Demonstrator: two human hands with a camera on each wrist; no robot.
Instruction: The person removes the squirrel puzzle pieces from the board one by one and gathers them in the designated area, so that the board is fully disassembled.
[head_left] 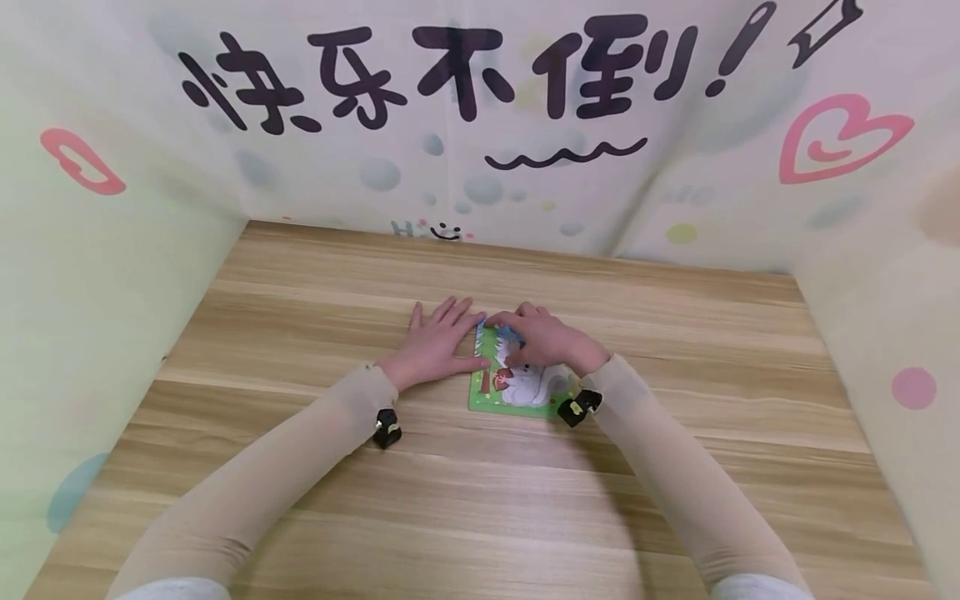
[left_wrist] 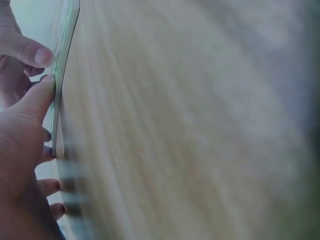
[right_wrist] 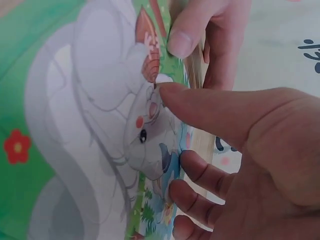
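A flat picture puzzle [head_left: 487,402] lies on the table, showing a white-grey squirrel with a brown acorn on a green ground. My left hand [head_left: 435,346] rests spread at its left edge, with fingers fairly straight and the thumb on the board's border; the left wrist view shows the board's thin edge [left_wrist: 59,85] beside that thumb. Over the upper part of the board arches my right hand [head_left: 553,340]. In the right wrist view its thumb and curled fingers hold the squirrel-head puzzle piece [right_wrist: 145,135] from opposite sides. Part of the picture is hidden under this hand.
The puzzle lies on a wood-grain table [head_left: 450,508]. A printed cloth [head_left: 375,175] with large black characters hangs behind it, and pale patterned walls stand at both sides. Each wrist carries a small black camera [head_left: 387,428].
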